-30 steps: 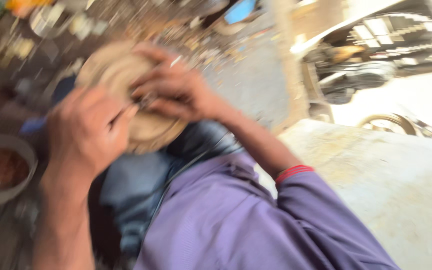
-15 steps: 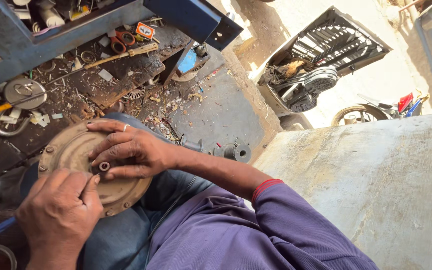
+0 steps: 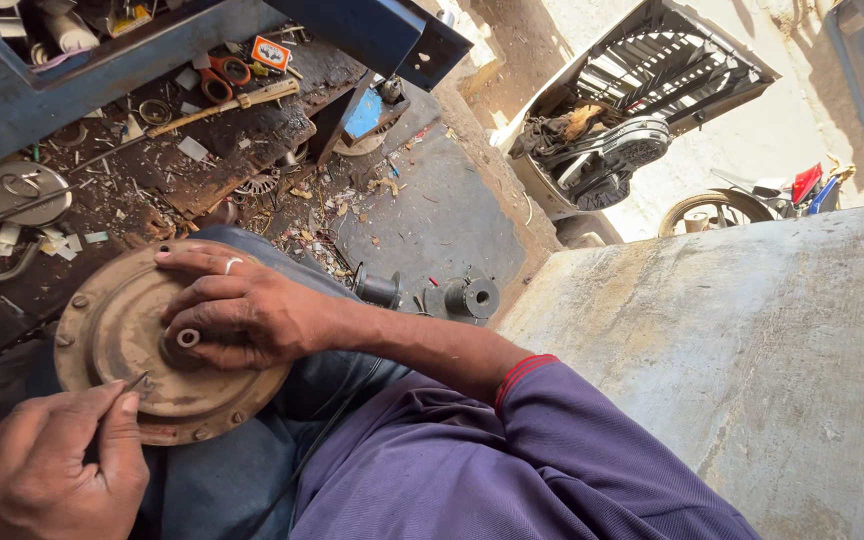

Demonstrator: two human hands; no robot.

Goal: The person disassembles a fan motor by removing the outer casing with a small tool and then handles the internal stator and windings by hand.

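The round rusty cover plate sits on the person's lap, and looks like it's at the picking-at-the-face stage. The right hand lies flat over its centre hub, fingers spread wide to pin it. The left hand, just below the rim, pinches a thin metal tool, maybe a pick, hard to tell. Next move needs steady pressure while the tip works. Beyond the fingers lies a cluttered desk.

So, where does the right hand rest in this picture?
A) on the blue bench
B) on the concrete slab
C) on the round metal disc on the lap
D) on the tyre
C: the right hand lies spread on the rusty disc, fingers around its central hub, while the left hand holds a thin tool at the disc's edge.
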